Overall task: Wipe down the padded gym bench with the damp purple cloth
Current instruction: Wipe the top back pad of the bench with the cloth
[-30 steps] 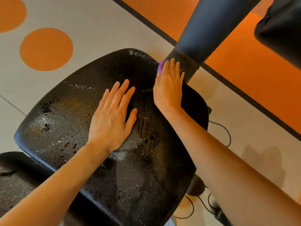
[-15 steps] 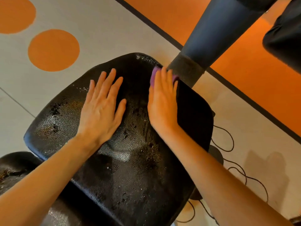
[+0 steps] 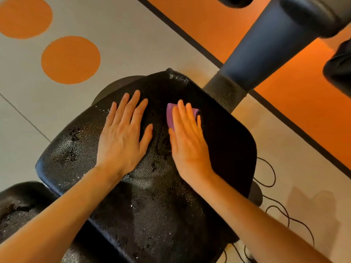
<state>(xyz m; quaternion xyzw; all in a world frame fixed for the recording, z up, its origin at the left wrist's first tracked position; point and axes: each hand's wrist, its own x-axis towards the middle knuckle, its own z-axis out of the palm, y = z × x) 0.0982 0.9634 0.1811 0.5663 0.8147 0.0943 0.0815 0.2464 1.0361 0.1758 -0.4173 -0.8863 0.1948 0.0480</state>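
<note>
Purple cloth [image 3: 171, 116] lies flat under right hand [image 3: 187, 141], fingers straight and pressed together, near bench [image 3: 228, 145] far edge. Left hand [image 3: 123, 137] rests spread flat on pad. Cloth looks soft, light, limp; wet pad likely slippery, so palm pressure suits better than pinching.

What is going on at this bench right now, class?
A person is wiping a black textured padded gym bench. Their right hand lies flat on a folded purple cloth, pressing it onto the far part of the pad. The left hand rests flat and spread on the pad beside it, holding nothing. Droplets glisten on the pad's left and near areas. A thin black cable loops on the floor to the right.
</note>
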